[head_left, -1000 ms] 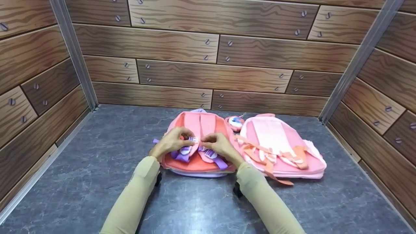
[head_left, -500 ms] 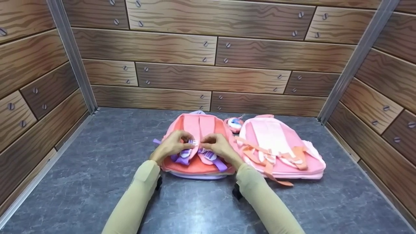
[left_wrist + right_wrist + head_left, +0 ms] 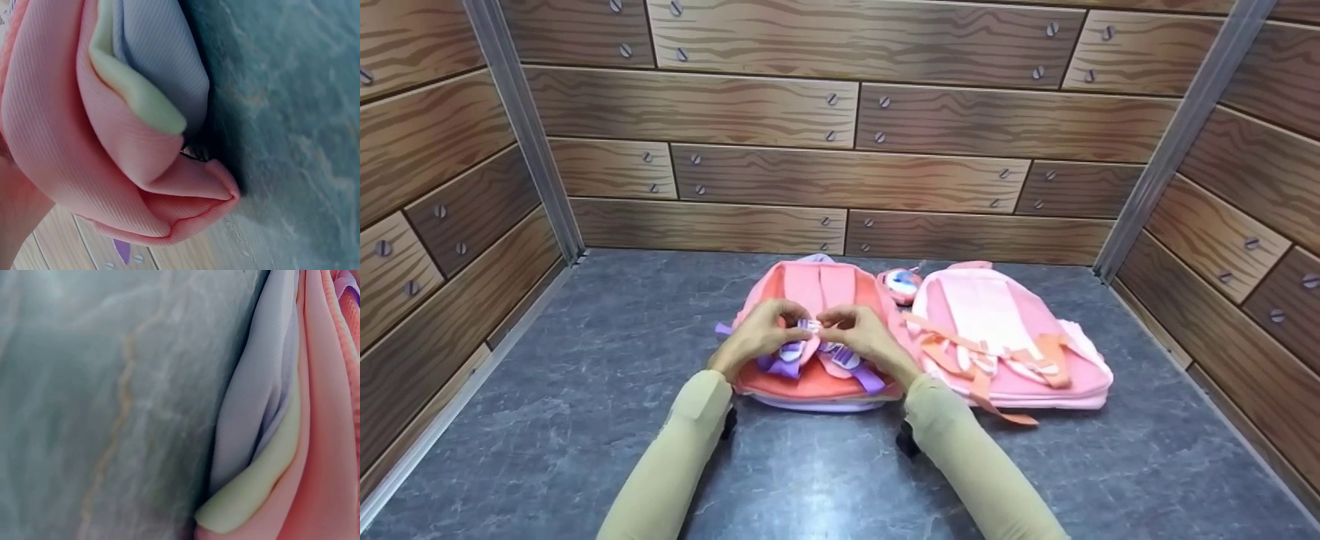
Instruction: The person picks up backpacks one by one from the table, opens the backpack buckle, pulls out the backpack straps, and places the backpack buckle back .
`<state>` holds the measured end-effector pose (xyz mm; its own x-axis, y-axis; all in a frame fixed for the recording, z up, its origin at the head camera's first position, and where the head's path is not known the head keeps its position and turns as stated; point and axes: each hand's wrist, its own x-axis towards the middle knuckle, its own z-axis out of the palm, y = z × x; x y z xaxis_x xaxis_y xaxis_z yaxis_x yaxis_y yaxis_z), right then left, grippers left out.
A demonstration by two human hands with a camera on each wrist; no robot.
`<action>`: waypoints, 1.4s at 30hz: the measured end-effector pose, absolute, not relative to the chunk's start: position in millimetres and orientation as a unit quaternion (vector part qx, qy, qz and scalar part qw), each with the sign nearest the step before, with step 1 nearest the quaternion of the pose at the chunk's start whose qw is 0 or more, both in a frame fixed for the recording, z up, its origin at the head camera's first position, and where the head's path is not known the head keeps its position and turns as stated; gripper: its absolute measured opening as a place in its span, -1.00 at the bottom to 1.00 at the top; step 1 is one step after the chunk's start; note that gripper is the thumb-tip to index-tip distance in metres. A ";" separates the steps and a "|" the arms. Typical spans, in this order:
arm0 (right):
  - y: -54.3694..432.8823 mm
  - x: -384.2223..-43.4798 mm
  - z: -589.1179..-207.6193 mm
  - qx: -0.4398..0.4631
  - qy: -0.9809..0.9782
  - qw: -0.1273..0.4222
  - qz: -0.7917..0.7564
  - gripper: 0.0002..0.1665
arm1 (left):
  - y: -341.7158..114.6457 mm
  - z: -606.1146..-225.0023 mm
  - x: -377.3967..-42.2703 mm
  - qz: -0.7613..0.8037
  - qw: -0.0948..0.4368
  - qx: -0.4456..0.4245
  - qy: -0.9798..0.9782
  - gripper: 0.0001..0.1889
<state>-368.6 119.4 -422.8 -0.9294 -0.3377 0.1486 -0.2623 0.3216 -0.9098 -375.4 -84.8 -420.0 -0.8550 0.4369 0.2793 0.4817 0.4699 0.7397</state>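
A coral backpack (image 3: 780,386) lies on the dark floor with its shoulder straps facing up. Over its middle my left hand (image 3: 754,335) pinches a small white buckle (image 3: 810,325) on a purple strap between thumb and fingers. From the other side my right hand (image 3: 864,335) pinches at the same buckle, the two sets of fingertips almost meeting. Purple webbing (image 3: 872,378) with white adjusters hangs below both hands. The left wrist view has the bag's folded pink side (image 3: 50,112) and part of my hand; the right wrist view has its lavender and pale green edge (image 3: 247,495).
To the right lies a pink backpack (image 3: 1080,375) with orange straps (image 3: 981,386) spread over it. A small round red pouch (image 3: 901,285) with a white and blue face sits between the bags at the back. Wood-patterned walls (image 3: 765,176) enclose the grey marbled surface (image 3: 585,390).
Both hands stay over the coral backpack. Their fingertips have drawn slightly closer together at the white buckle. The bags have not moved; the head view has shifted a little.
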 end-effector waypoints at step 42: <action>105.9 -371.6 -424.1 -0.244 0.867 -0.033 -0.434 -0.68 | -91.5 -414.5 -376.7 -0.504 -0.014 -0.239 -0.830 -0.89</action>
<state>-371.6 105.9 -424.1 -0.8790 -0.3935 0.2694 -0.4514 0.5041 -0.7363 -376.7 -91.5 -414.5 -0.8855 0.4103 0.2180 0.3827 0.3778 0.8431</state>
